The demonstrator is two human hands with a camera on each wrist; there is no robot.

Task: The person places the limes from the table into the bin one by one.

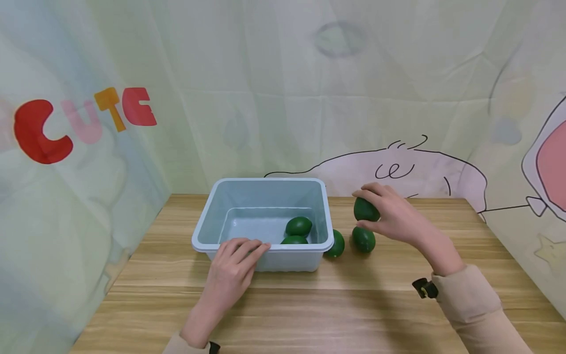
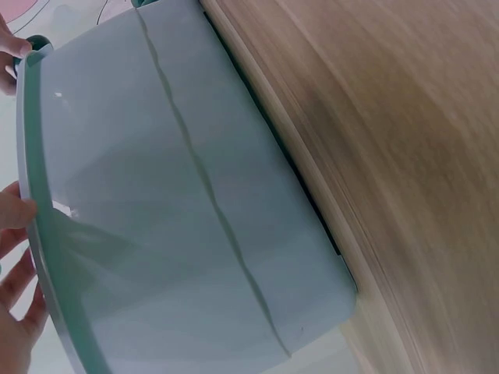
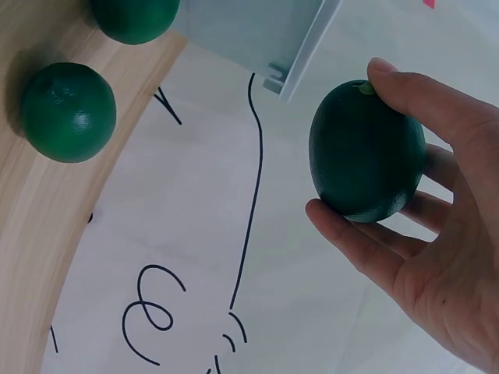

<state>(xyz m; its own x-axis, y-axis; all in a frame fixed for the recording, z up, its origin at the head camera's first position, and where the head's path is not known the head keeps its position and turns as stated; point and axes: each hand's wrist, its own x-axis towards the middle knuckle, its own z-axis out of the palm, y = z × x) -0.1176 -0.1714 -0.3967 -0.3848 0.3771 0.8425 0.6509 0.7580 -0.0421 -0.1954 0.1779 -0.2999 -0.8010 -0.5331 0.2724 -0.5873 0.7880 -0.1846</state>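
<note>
My right hand (image 1: pixel 395 214) holds a dark green lime (image 1: pixel 366 210) above the wood table, thumb and fingertips around it; the right wrist view shows the lime (image 3: pixel 366 152) pinched with its stem end up. Just below sits another lime (image 1: pixel 364 240) on the table. A further lime (image 1: pixel 337 244) stands against the right side of a pale blue plastic tub (image 1: pixel 263 248). Inside the tub lie two limes, one lime (image 1: pixel 298 226) behind the other lime (image 1: pixel 295 240), partly hidden by the front rim. My left hand (image 1: pixel 234 268) grips that rim, fingers curled over it.
The wood-grain table (image 1: pixel 300 314) extends in front of the tub. Printed cloth (image 1: pixel 265 98) hangs behind and along both sides, close to the table's back edge. A dark strap piece (image 1: pixel 425 288) shows at the right sleeve cuff (image 1: pixel 466 295).
</note>
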